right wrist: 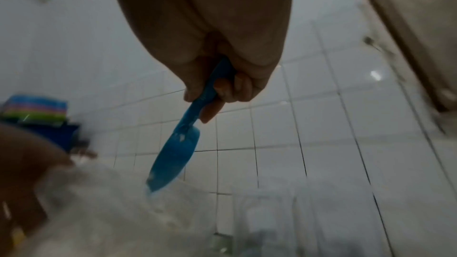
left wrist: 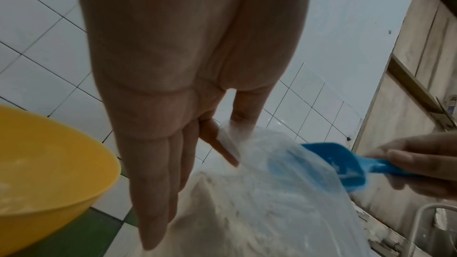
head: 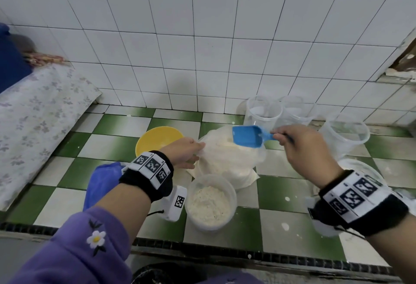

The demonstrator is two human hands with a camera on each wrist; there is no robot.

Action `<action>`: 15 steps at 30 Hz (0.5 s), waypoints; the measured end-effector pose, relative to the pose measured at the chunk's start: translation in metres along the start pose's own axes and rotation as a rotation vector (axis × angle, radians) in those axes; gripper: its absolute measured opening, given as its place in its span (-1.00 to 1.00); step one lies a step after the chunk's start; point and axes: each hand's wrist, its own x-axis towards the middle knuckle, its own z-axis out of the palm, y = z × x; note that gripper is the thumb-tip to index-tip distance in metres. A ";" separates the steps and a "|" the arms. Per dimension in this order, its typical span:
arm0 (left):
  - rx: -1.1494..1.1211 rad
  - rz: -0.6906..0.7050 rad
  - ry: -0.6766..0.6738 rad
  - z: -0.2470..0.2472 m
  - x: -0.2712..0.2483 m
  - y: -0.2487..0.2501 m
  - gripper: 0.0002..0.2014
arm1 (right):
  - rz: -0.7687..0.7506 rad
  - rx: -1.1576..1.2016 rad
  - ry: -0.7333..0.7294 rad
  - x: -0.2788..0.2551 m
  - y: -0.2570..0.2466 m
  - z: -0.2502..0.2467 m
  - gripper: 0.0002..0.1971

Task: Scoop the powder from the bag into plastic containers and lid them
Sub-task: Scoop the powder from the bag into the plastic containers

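Green-and-white checkered tile floor [head: 117, 124], glossy white tiled wall [head: 202, 36] behind. Clear thin plastic bag [head: 227, 160] of pale powder sits mid-floor. Left hand [head: 183, 152] pinches its rim, thumb against fingers. Right hand [head: 301, 144] curls around the handle of a hard blue scoop [head: 247, 136] over the bag mouth. Round translucent container [head: 210, 201], part-filled with powder, sits just in front. Yellow bowl [head: 157, 139] left of the bag.

A home kitchen corner: white tiled wall [head: 202, 47], green-and-white checked floor [head: 121, 126], yellow bowl [head: 157, 139], flowered cloth [head: 38, 112].
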 end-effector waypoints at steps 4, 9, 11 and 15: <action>-0.025 -0.004 0.004 0.002 0.002 0.006 -0.76 | -0.298 -0.363 -0.176 0.014 0.008 0.026 -0.77; -0.041 -0.008 0.014 0.003 0.008 0.011 -0.80 | -0.401 -0.602 -0.313 0.025 -0.002 0.046 -0.62; -0.051 0.002 0.021 0.003 0.010 0.011 -0.84 | -0.423 -0.619 -0.311 0.028 -0.004 0.050 -0.62; -0.091 0.000 0.009 0.003 0.020 0.014 -0.83 | -0.403 -0.583 -0.304 0.034 0.000 0.060 -0.62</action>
